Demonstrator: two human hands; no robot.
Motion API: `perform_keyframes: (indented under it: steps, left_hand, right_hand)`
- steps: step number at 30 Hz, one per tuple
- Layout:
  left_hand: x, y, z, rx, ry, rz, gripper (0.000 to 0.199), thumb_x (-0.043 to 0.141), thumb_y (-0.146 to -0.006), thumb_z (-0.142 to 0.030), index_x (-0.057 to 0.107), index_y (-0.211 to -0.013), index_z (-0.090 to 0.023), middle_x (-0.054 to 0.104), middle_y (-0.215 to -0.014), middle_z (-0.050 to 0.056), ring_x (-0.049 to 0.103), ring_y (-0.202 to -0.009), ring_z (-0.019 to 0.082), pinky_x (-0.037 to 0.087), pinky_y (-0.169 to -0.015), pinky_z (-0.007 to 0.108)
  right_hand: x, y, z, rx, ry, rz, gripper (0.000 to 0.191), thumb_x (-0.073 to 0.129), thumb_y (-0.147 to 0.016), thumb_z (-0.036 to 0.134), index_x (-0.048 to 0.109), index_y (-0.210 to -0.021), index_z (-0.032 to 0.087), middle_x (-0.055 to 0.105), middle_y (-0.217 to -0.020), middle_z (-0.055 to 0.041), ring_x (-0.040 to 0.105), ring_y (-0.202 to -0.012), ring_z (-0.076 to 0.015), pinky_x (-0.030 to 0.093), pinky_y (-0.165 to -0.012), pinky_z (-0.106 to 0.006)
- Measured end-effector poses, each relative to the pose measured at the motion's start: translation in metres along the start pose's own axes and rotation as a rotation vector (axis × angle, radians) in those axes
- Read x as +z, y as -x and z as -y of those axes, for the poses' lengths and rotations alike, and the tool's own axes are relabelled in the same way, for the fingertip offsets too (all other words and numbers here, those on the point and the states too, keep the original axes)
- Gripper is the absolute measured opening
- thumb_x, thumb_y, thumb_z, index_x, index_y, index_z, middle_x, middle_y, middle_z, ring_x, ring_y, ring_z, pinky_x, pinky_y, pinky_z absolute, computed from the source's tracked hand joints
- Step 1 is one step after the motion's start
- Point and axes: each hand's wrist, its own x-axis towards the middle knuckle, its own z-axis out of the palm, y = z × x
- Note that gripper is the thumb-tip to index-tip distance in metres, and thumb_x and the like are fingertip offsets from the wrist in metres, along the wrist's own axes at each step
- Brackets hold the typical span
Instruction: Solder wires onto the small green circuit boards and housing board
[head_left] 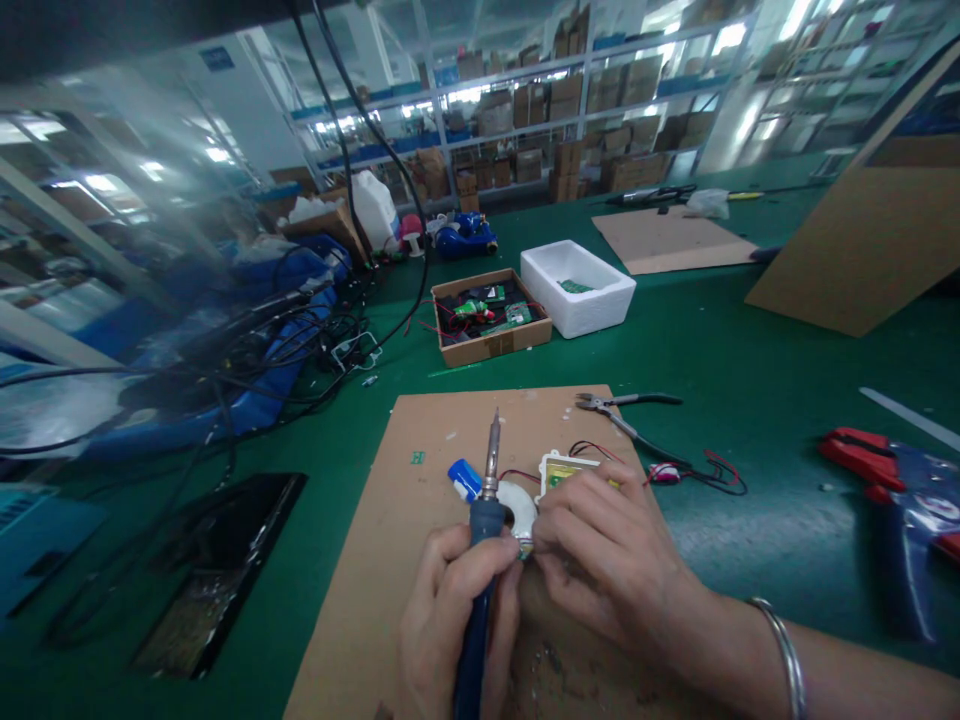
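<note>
My left hand (pixel 457 605) is closed round the dark blue handle of a soldering iron (pixel 487 518), whose metal tip points up and away from me. Its thumb and fingertip also meet at the edge of a white ring-shaped part (pixel 523 508). My right hand (pixel 611 535) is closed in a pinch beside that ring; what lies between its fingertips is hidden. Partly behind the right fingers is a white-framed part (pixel 553 468) with a yellow-green face and thin red and black wires. A blue cylinder (pixel 465 480) lies left of the iron.
A cardboard sheet (pixel 375 560) lies under the work, with cutting pliers (pixel 626 402) at its far right edge. Beyond stand a carton of circuit boards (pixel 495 345) and a white foam box (pixel 592 315). Red-and-blue pliers (pixel 904 500) lie right; a black tray (pixel 225 560) and cables lie left.
</note>
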Motion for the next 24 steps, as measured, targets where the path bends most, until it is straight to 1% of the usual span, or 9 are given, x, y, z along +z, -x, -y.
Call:
perform_keyframes:
  steps: [3, 11, 14, 18, 21, 24]
  left_hand:
    - [0.0015, -0.0005, -0.0007, 0.014, -0.019, -0.018, 0.033, 0.060, -0.078, 0.002, 0.059, -0.102, -0.020, 0.059, -0.096, 0.001, 0.061, -0.091, 0.010, 0.046, -0.084, 0.016]
    - [0.0046, 0.0008, 0.0006, 0.018, -0.025, -0.046, 0.031, 0.056, -0.079, 0.001, 0.061, -0.101, -0.020, 0.060, -0.097, 0.002, 0.063, -0.090, 0.010, 0.047, -0.082, 0.017]
    - [0.0044, 0.0009, 0.0005, 0.031, -0.014, -0.041, 0.033, 0.057, -0.078, 0.003, 0.060, -0.102, -0.019, 0.060, -0.098, 0.002, 0.062, -0.091, 0.010, 0.047, -0.083, 0.017]
    - [0.0037, 0.0018, 0.0018, 0.031, 0.024, -0.040, 0.032, 0.057, -0.079, 0.001, 0.060, -0.103, -0.019, 0.061, -0.098, 0.003, 0.062, -0.092, 0.012, 0.049, -0.081, 0.019]
    - [0.0032, 0.0031, 0.0033, 0.033, 0.018, -0.037, 0.033, 0.056, -0.080, 0.001, 0.059, -0.105, -0.020, 0.060, -0.099, 0.004, 0.061, -0.094, 0.012, 0.048, -0.083, 0.020]
    - [0.0034, 0.0037, 0.0035, 0.043, -0.007, -0.045, 0.032, 0.056, -0.080, 0.000, 0.060, -0.106, -0.020, 0.061, -0.099, 0.004, 0.062, -0.093, 0.013, 0.049, -0.083, 0.021]
  right_hand:
    - [0.0008, 0.0005, -0.0015, -0.003, -0.007, 0.005, 0.014, 0.053, -0.077, 0.007, 0.051, -0.069, 0.018, 0.057, -0.066, 0.0016, 0.050, -0.066, -0.0138, 0.029, -0.073, -0.033]
    - [0.0023, 0.0032, -0.0037, -0.007, -0.031, 0.029, 0.014, 0.055, -0.074, 0.006, 0.050, -0.069, 0.018, 0.057, -0.067, 0.0018, 0.050, -0.066, -0.0143, 0.029, -0.072, -0.032]
    - [-0.0005, 0.0032, -0.0040, 0.003, -0.055, 0.032, 0.011, 0.055, -0.073, 0.008, 0.051, -0.073, 0.018, 0.058, -0.070, 0.0005, 0.051, -0.069, -0.0157, 0.029, -0.074, -0.034]
    - [-0.0041, 0.0052, -0.0039, 0.011, -0.085, 0.043, 0.008, 0.056, -0.073, 0.012, 0.053, -0.077, 0.018, 0.060, -0.078, -0.0024, 0.052, -0.076, -0.0183, 0.029, -0.079, -0.036]
    - [-0.0038, 0.0069, -0.0031, 0.005, -0.079, 0.051, 0.011, 0.057, -0.073, 0.014, 0.056, -0.083, 0.019, 0.062, -0.084, -0.0033, 0.052, -0.081, -0.0197, 0.029, -0.081, -0.038]
    - [-0.0030, 0.0068, -0.0029, -0.027, -0.082, 0.034, 0.013, 0.056, -0.075, 0.014, 0.058, -0.087, 0.020, 0.062, -0.085, -0.0024, 0.053, -0.082, -0.0196, 0.029, -0.083, -0.038]
